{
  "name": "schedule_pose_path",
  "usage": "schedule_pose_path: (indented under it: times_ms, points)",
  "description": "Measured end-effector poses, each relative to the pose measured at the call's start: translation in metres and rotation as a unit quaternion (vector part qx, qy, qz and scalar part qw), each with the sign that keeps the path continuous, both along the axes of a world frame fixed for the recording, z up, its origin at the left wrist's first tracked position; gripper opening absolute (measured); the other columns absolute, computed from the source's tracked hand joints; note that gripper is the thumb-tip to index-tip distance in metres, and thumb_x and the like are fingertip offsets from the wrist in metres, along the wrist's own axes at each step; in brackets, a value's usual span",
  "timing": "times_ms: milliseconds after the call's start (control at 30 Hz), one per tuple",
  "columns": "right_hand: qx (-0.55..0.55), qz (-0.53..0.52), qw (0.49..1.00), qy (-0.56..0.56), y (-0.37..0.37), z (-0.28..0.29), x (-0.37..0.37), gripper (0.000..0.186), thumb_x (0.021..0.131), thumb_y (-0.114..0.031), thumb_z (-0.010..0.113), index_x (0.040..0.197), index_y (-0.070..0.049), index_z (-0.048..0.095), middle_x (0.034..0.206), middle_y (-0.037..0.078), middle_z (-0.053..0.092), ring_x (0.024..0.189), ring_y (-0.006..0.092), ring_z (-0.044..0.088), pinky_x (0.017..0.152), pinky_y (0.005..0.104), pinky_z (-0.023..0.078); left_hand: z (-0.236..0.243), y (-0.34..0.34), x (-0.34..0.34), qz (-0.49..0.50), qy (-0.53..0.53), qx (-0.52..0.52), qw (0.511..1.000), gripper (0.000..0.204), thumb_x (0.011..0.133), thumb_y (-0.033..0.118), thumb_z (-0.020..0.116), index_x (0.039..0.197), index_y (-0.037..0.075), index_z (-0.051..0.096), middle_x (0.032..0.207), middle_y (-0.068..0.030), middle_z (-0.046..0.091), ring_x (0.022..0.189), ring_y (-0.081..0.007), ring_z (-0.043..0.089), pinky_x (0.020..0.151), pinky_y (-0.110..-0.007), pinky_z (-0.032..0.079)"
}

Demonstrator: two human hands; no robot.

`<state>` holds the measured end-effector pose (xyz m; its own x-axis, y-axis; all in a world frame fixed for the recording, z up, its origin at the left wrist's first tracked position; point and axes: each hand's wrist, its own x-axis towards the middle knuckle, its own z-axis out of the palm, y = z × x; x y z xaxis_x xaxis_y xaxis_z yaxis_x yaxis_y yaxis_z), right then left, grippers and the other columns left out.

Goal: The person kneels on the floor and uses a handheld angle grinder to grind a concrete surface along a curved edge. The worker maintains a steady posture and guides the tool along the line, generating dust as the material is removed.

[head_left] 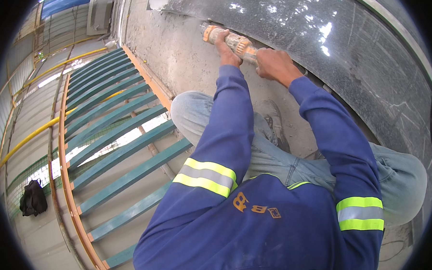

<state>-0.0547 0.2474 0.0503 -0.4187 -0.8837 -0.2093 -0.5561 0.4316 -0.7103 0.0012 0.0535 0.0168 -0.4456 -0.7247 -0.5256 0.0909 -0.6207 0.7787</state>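
Both my hands hold a dusty orange-and-grey angle grinder (241, 46), its head pointing up and to the left. My left hand (227, 48) is wrapped round the front of its body, thumb on top. Farther back, my right hand (276, 65) is closed round the rear handle. The grinder's head sits close to the lower edge of a dark glossy panel (293, 16), above a dusty concrete surface (169, 50). Whether the head touches the edge I cannot tell, and its disc is not clearly visible.
To the left runs a slatted teal frame with orange side rails (124, 120), with open gaps between its slats. Yellow pipes (30, 138), green netting (22, 179) and a black bag (33, 198) lie beyond it. My bent knees and shoe (273, 120) are close below the grinder.
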Motion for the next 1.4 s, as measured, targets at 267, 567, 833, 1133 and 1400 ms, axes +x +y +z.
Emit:
schedule_pose_path:
  times_ms: [267,567,833,1133,1400]
  points:
    - [-0.01,0.002,1.0,0.004,-0.016,-0.013,-0.001,0.027,0.074,-0.011,0.069,0.098,-0.001,0.071,0.099,0.018,0.072,0.092,0.0333,0.071,0.077,0.0425,0.057,0.005,0.001,-0.004,-0.002,-0.029,-0.027,0.999,0.033,0.076,0.027,0.065,0.1,0.009,0.053,0.087,-0.0114,0.058,0.075,-0.0312,0.062,0.07,-0.049,0.055]
    - [0.006,0.005,1.0,-0.027,0.012,0.007,-0.001,0.031,0.076,-0.017,0.07,0.1,0.002,0.066,0.101,0.022,0.07,0.095,0.0364,0.069,0.081,0.0447,0.055,0.011,0.016,0.0,-0.003,-0.002,-0.015,1.0,0.033,0.075,0.025,0.066,0.1,0.009,0.052,0.084,-0.0103,0.058,0.074,-0.0297,0.063,0.068,-0.048,0.056]
    - [-0.001,0.005,1.0,-0.016,0.011,0.006,-0.002,0.032,0.076,-0.02,0.071,0.096,0.004,0.064,0.099,0.024,0.07,0.093,0.0385,0.069,0.081,0.046,0.054,0.017,0.022,-0.005,0.022,-0.025,-0.003,0.999,0.032,0.075,0.026,0.066,0.098,0.008,0.052,0.082,-0.0103,0.058,0.07,-0.0295,0.063,0.067,-0.048,0.056]
    - [-0.013,-0.009,1.0,-0.004,-0.012,-0.009,0.0,0.025,0.075,-0.01,0.066,0.097,0.001,0.07,0.099,0.018,0.072,0.092,0.0337,0.071,0.079,0.0433,0.056,0.0,-0.004,-0.002,0.001,-0.019,-0.021,1.0,0.035,0.074,0.028,0.066,0.1,0.009,0.053,0.086,-0.0107,0.058,0.072,-0.0299,0.062,0.068,-0.048,0.055]
    - [-0.023,-0.001,1.0,0.015,-0.003,-0.011,0.0,0.024,0.074,-0.01,0.067,0.095,0.001,0.071,0.097,0.018,0.072,0.088,0.0334,0.072,0.075,0.0424,0.057,0.015,0.017,-0.006,0.005,-0.031,-0.02,0.999,0.035,0.076,0.026,0.064,0.101,0.007,0.051,0.084,-0.0108,0.055,0.071,-0.0291,0.061,0.065,-0.047,0.055]
